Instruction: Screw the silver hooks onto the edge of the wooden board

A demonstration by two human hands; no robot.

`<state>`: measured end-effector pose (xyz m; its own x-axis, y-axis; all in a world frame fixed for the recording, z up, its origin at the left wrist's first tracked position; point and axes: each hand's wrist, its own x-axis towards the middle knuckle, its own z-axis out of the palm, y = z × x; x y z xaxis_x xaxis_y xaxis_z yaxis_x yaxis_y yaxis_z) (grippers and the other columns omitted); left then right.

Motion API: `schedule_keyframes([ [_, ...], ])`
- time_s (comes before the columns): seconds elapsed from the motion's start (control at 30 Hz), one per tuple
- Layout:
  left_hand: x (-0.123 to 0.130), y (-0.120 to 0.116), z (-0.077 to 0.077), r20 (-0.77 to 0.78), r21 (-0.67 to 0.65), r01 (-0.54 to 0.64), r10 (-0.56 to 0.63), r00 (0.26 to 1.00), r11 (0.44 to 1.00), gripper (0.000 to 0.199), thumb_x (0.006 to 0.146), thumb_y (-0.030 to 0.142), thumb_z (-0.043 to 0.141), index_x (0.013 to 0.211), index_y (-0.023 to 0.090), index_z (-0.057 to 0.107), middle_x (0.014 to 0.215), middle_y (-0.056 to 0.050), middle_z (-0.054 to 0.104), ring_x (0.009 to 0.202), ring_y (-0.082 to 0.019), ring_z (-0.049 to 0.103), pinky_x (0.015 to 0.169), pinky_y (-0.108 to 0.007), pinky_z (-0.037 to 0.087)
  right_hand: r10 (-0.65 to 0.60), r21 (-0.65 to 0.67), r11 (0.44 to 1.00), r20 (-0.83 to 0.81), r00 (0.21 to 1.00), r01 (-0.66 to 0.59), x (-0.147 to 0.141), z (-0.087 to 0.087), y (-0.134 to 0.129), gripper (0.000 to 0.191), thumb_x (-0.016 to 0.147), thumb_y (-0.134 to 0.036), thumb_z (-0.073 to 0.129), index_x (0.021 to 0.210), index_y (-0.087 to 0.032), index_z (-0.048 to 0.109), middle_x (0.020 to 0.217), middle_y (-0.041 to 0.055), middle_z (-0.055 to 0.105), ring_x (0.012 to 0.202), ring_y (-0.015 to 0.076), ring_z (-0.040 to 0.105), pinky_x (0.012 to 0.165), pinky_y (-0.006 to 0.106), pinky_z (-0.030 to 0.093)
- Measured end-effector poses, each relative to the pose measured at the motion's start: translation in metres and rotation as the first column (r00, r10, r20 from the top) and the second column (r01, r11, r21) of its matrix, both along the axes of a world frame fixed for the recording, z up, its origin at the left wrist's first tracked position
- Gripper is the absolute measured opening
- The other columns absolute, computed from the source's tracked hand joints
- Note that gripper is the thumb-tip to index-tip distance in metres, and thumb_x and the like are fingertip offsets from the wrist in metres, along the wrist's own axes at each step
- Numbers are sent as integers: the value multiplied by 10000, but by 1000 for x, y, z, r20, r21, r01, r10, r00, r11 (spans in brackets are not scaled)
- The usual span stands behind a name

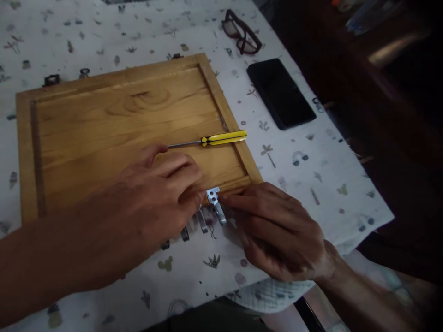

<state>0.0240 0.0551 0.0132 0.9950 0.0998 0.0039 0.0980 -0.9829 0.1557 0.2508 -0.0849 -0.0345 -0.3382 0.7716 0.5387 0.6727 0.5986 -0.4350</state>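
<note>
A small shiny metal hook point(212, 195) with screw holes in its plate sits at the near edge of a framed wooden board point(121, 108), by its right corner. Its curved end hangs past the edge. My left hand point(162, 186) lies over the board, fingers bent, its thumb tip against the left side of the hook's plate. From the right, my right hand point(282, 228) has closed fingers, with the index fingertip at the plate's other side. A yellow-handled screwdriver point(223, 138) rests on the board, its shaft reaching my left index finger.
More metal hooks point(201, 221) stick out along the board's near edge, partly behind my left hand. Dark metal fittings point(51, 80) show at the far edge. A black phone point(281, 93) and dark-framed glasses point(241, 32) lie on the patterned tablecloth point(311, 166). The table edge runs along the right.
</note>
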Motion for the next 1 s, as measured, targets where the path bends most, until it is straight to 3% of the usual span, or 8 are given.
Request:
schedule_keyframes([
  [0.1, 1, -2, -4, 23, 94, 27, -30, 999, 995, 267, 919, 147, 528, 1130, 158, 690, 1200, -145, 703, 1166, -368, 598, 1004, -580, 442, -8, -18, 1000, 17, 1000, 8, 0, 0, 0, 98, 922, -114, 596, 875, -200, 602, 1061, 134, 794, 784, 220, 723, 684, 401, 607],
  [0.27, 0, -4, -2, 15, 82, 14, -15, 1000, 997, 239, 931, 181, 530, 1109, 181, 690, 1180, -131, 689, 1172, -351, 583, 1024, -576, 446, -57, -34, 998, 54, 997, 59, 0, 0, 0, 138, 999, -276, 707, 975, -165, 628, 967, 110, 771, 838, 202, 734, 743, 367, 624],
  [0.43, -1, -5, -1, -41, 67, 30, -27, 999, 997, 284, 885, 207, 584, 1148, 159, 682, 1240, -163, 680, 1204, -391, 578, 1025, -624, 452, -88, -38, 995, 52, 995, 90, -3, 1, 3, 161, 959, -260, 764, 953, -143, 653, 937, 97, 766, 851, 191, 746, 747, 342, 632],
  [0.6, -4, 2, -8, -8, 102, 33, -32, 999, 994, 295, 900, 254, 638, 1189, 213, 672, 1273, -134, 668, 1238, -373, 569, 1038, -583, 458, -98, -30, 994, 68, 993, 101, -3, 2, 2, 152, 990, -260, 729, 920, -147, 654, 925, 91, 763, 837, 177, 736, 748, 341, 639],
  [1.0, 0, 0, -1, 8, 85, 31, -31, 999, 996, 264, 878, 310, 557, 1118, 218, 618, 1226, -139, 662, 1186, -364, 571, 1001, -582, 423, -77, -23, 997, 78, 994, 79, -3, 3, 3, 152, 1003, -237, 708, 906, -126, 674, 942, 106, 777, 841, 173, 728, 742, 337, 625],
])
